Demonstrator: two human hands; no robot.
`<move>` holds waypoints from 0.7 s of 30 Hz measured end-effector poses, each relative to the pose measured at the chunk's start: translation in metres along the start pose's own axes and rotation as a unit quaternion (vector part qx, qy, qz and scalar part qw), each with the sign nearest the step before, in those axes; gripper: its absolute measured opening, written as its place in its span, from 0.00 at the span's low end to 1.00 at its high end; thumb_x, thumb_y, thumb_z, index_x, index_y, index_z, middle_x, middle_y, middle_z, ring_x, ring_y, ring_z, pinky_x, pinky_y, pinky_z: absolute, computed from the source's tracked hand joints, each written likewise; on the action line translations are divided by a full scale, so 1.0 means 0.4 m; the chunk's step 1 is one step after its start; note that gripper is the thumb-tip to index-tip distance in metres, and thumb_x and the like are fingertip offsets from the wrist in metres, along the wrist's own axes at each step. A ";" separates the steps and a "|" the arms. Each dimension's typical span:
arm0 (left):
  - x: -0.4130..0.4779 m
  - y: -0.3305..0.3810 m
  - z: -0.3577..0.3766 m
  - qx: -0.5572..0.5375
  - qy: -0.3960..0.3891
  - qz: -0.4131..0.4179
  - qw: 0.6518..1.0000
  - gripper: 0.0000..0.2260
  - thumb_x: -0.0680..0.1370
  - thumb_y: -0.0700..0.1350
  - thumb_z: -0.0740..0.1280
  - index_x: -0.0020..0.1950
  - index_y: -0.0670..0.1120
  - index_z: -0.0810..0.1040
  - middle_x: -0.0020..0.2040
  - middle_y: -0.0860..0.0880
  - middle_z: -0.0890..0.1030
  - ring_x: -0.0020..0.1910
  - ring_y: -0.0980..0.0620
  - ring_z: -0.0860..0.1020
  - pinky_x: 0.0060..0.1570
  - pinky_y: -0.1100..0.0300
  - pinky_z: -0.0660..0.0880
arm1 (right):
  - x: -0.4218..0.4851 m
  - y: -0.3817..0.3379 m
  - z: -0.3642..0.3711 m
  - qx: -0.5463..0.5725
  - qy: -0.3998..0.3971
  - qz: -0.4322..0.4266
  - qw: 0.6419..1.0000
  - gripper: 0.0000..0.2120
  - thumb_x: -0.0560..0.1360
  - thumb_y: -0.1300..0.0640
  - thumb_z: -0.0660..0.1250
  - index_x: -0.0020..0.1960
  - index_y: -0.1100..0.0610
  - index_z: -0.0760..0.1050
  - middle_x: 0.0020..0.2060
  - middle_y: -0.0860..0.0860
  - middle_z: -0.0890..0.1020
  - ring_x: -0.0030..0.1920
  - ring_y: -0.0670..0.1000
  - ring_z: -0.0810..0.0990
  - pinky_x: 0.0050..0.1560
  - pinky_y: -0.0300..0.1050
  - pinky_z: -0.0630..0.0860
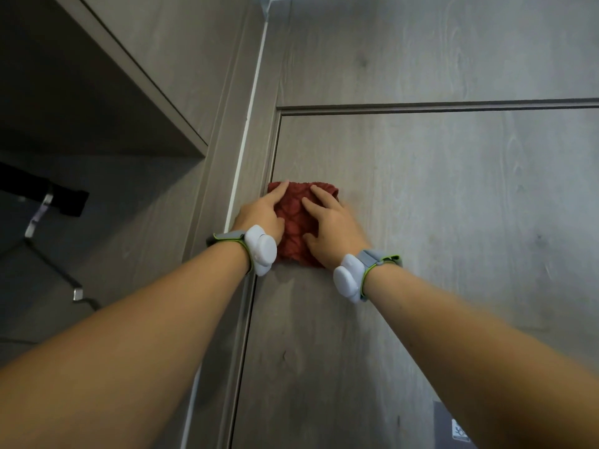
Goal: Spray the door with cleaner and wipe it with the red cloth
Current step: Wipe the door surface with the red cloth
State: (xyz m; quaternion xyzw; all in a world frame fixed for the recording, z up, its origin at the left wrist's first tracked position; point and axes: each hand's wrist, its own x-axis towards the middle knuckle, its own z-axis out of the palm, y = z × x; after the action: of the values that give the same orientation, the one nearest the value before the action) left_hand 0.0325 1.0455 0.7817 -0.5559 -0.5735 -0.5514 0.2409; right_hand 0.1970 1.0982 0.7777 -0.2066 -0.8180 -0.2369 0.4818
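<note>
A folded red cloth (296, 222) lies flat against the grey wood-grain door (437, 205), near the door's upper left corner beside the frame. My left hand (262, 212) presses on the cloth's left side with its fingers spread. On the cloth's right side my right hand (330, 225) presses too, fingers apart. Both wrists carry white sensor bands. No spray bottle is in view.
The door frame (249, 150) runs up along the left of the door, with a lintel groove (421, 106) above. Further left is a dark recess with a shelf or cabinet (113, 76) and a metal bracket (39, 215). A small sticker (458, 431) sits low on the door.
</note>
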 end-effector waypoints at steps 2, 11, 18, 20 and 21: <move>-0.001 0.007 0.000 0.004 -0.019 0.006 1.000 0.34 0.78 0.44 0.65 0.80 0.68 0.60 0.59 0.40 0.85 0.47 0.40 0.84 0.48 0.57 0.80 | 0.002 0.008 -0.002 -0.029 -0.012 -0.009 0.999 0.34 0.74 0.57 0.69 0.77 0.55 0.63 0.80 0.52 0.55 0.76 0.60 0.61 0.73 0.52 0.64; -0.027 0.062 0.038 -0.054 -0.034 0.048 0.997 0.38 0.74 0.45 0.77 0.79 0.64 0.65 0.63 0.38 0.82 0.58 0.37 0.83 0.57 0.52 0.81 | -0.022 0.084 -0.066 -0.057 -0.043 0.026 0.997 0.38 0.71 0.53 0.75 0.77 0.53 0.64 0.81 0.51 0.55 0.72 0.62 0.68 0.72 0.50 0.64; -0.017 0.144 0.104 -0.087 -0.101 0.026 0.991 0.39 0.73 0.48 0.78 0.78 0.68 0.63 0.54 0.45 0.86 0.39 0.42 0.86 0.38 0.50 0.86 | -0.065 0.168 -0.140 -0.058 -0.043 0.042 0.997 0.39 0.71 0.52 0.75 0.78 0.50 0.64 0.80 0.46 0.55 0.72 0.61 0.67 0.72 0.47 0.64; -0.022 0.166 0.126 -0.095 -0.112 0.027 0.989 0.39 0.73 0.49 0.78 0.77 0.69 0.62 0.48 0.48 0.86 0.33 0.43 0.86 0.33 0.51 0.85 | -0.076 0.194 -0.164 -0.081 -0.052 0.035 0.995 0.39 0.70 0.51 0.75 0.78 0.50 0.64 0.80 0.46 0.55 0.72 0.61 0.68 0.72 0.48 0.65; -0.026 0.178 0.137 -0.097 -0.114 0.030 0.988 0.39 0.73 0.49 0.78 0.77 0.69 0.61 0.46 0.49 0.86 0.33 0.43 0.86 0.32 0.51 0.85 | -0.081 0.206 -0.176 -0.092 -0.057 0.031 0.994 0.39 0.70 0.51 0.76 0.78 0.50 0.63 0.81 0.46 0.55 0.72 0.61 0.68 0.72 0.49 0.66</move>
State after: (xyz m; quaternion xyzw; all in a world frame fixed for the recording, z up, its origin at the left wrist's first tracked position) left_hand 0.1178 1.0748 0.7833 -0.6533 -0.5237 -0.5297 0.1351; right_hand 0.3069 1.1192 0.7944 -0.2887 -0.8120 -0.2836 0.4206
